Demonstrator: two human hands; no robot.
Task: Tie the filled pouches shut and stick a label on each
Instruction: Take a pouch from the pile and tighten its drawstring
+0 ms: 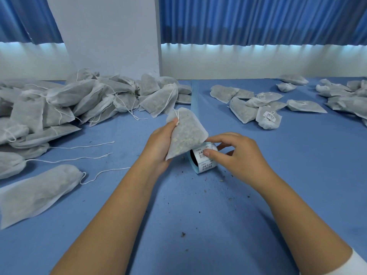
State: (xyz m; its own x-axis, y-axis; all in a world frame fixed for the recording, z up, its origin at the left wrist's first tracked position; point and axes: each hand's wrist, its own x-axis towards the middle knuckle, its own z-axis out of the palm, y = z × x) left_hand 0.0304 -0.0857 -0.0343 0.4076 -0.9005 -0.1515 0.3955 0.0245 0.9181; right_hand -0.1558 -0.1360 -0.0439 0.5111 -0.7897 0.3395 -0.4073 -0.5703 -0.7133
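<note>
A filled pouch (185,133) was held up above the blue worktop (198,215) by the left grip (158,143), near the middle of the view. The grip was closed round the pouch's left edge, with the thumb pressed just below the gathered, tied neck and the fingers hidden behind the fabric. The pouch was tilted, its neck pointing up and away and its lower corner hanging over the label roll (204,159).

The roll was standing on its edge on the worktop, just beneath the pouch. It was pinched by the right grip (238,153): the thumb tip was pressed on the uppermost printed label (201,153), the forefinger was curved over the top of the roll, and the other fingers were loosely bent behind it. Whether the label had been lifted from its backing could not be told. A pale blue backing strip (194,92) was stretched from the roll towards the far edge of the worktop.

A large heap of pouches (79,100) with loose white drawstrings was piled at the left. One bigger pouch (39,191) was laid flat nearer the person, its string trailing beside it. At the right, well apart from the heap, labelled pouches (266,114) were scattered. Dark crumbs (182,234) were strewn over the worktop. Blue curtains (258,20) and a white panel (111,36) were seen behind.
</note>
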